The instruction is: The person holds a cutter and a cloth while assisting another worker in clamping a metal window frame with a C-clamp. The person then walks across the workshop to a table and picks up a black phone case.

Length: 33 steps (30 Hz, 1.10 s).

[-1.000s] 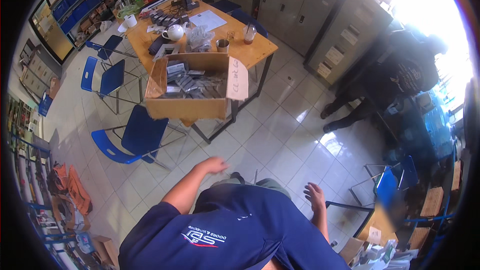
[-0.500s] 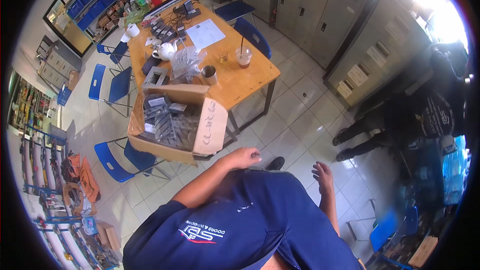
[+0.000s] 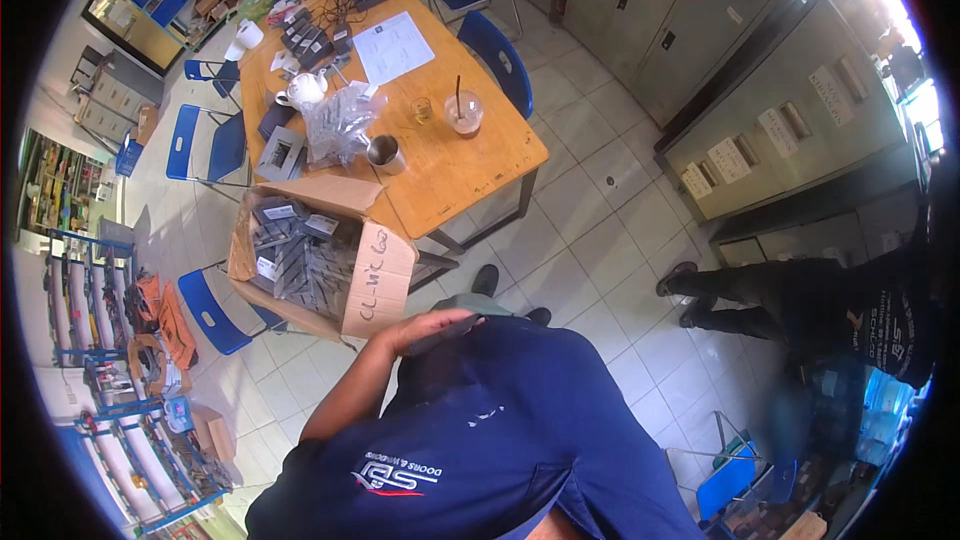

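At my waist, my left hand [image 3: 432, 327] rests against the front edge of my dark blue shirt [image 3: 500, 410]. Its fingers are stretched out toward the right, partly in shadow, and no object shows in them. My right hand is out of sight. Just beyond my left hand an open cardboard box [image 3: 378, 280] stands tilted by the table's near corner. Inside it lie several dark grey parts [image 3: 300, 250] in clear plastic wrap, some with white labels.
A wooden table [image 3: 460, 180] holds a metal cup [image 3: 385, 153], a plastic drink cup [image 3: 464, 115], a white teapot [image 3: 305, 90] and a paper sheet [image 3: 393, 47]. Blue folding chairs [image 3: 212, 312] flank it. Grey lockers [image 3: 640, 30] line the back; another person [image 3: 800, 300] is at right.
My view has shifted, and the box and table now sit further left. My left hand has drawn in against my shirt. My right hand has left the view.
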Tool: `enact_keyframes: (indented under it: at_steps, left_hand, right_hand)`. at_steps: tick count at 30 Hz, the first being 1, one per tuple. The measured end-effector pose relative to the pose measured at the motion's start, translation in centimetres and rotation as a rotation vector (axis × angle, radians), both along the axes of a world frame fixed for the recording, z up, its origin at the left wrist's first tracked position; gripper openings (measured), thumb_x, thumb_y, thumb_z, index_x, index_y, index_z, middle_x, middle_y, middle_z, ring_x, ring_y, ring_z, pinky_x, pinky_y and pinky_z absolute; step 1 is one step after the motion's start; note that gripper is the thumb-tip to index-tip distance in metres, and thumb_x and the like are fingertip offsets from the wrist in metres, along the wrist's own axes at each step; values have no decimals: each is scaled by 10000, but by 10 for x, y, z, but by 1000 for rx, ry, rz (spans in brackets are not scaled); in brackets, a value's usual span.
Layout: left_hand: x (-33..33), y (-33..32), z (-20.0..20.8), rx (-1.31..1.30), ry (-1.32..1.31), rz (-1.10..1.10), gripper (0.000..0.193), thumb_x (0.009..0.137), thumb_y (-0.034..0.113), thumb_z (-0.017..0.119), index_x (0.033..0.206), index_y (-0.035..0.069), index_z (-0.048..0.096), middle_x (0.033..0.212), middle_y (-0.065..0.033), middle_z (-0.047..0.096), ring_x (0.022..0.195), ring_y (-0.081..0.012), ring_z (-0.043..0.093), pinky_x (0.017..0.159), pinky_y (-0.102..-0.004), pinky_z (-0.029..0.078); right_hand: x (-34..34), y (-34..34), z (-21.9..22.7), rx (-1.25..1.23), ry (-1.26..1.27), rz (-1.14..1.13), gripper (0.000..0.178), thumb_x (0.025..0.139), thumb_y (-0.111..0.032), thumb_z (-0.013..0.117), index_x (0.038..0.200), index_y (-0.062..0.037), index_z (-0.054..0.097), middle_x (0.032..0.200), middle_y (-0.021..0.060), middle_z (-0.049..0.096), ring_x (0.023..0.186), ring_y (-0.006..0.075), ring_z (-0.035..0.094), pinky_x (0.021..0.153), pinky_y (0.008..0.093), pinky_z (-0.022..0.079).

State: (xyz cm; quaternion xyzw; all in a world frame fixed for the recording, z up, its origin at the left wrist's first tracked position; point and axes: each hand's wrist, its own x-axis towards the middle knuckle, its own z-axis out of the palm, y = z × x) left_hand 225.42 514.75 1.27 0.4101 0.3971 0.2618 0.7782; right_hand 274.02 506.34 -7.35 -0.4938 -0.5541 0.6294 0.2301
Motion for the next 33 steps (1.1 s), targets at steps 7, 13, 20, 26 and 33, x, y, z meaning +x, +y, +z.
enact_keyframes:
  at_steps: [7, 13, 20, 26, 33]
  left_hand:
    - [20, 65, -24, 25, 704, -196, 431, 978, 415, 529, 1206, 66, 638, 1212, -149, 653, 1128, -262, 617, 979, -345, 455]
    - [-5, 69, -41, 230, 945, -313, 513, 918, 425, 615, 1256, 41, 592, 1156, -200, 669, 1083, -337, 641, 917, -393, 501]
    - [-5, 87, -32, 144, 923, -308, 490, 892, 312, 665, 1267, 9, 577, 1155, -177, 681, 1084, -313, 647, 924, -381, 502]
    - [-15, 84, -45, 163, 928, -294, 463, 881, 266, 669, 1268, 28, 584, 1136, -169, 690, 1078, -300, 652, 919, -379, 506]
    - [-6, 74, -39, 121, 918, -272, 444, 881, 235, 670, 1263, 26, 585, 1131, -159, 697, 1058, -293, 665, 899, -372, 519]
  right_hand:
    - [-25, 23, -20, -14, -253, -26, 699, 951, -437, 534, 1502, -92, 278, 1376, 233, 490, 1220, 382, 521, 1011, 437, 416]
    - [-57, 43, -21, -18, -450, -100, 655, 950, -432, 527, 1474, -91, 331, 1315, 242, 537, 1162, 392, 556, 971, 439, 441]
    - [-75, 53, -40, -65, -667, -173, 609, 949, -427, 518, 1442, -91, 392, 1243, 252, 591, 1094, 404, 597, 923, 441, 471]
    - [-51, 24, -96, -280, -542, -326, 366, 927, -400, 499, 1043, -76, 623, 932, 236, 672, 909, 406, 647, 784, 458, 500]
    - [-36, 12, -152, 194, -565, -149, 328, 890, -353, 521, 844, -53, 645, 796, 189, 678, 771, 385, 663, 678, 478, 506]
